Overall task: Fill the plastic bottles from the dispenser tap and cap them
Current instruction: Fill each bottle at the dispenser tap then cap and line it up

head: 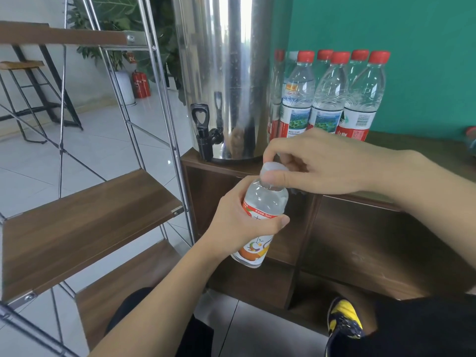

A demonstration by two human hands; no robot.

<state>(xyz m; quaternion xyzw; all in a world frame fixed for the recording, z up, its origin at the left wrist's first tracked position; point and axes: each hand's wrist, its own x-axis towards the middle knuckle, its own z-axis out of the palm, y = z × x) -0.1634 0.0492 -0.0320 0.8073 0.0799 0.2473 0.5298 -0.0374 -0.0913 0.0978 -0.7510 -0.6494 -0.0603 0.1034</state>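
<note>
- The left hand (242,225) wraps the small bottle (260,220) around its orange label, held in mid-air in front of the wooden bench (386,228), below and to the right of the tap (206,136). The grip is a full curl around the body, thumb across the front; likely to keep the bottle from turning under the other hand.
- The bottle tilts slightly, top toward the right hand (322,166); it looks full of clear liquid up to the shoulder.
- The right hand comes from above, fingertips (273,179) pinching the pale cap (273,170) on the neck. The grip is narrow and closed on the cap. Judged step: capping; whether the thread is fully home cannot be told.
- The steel dispenser (231,73) stands at the left corner of the bench, so its tap overhangs the edge with room beneath for a bottle. Tap handle upright, no flow seen.
- Red-capped bottles (332,99) stand grouped just right of the dispenser against the green wall (412,60), away from the tap. Their fill level cannot be told.
- A ladder shelf (90,222) stands left of the bench.
</note>
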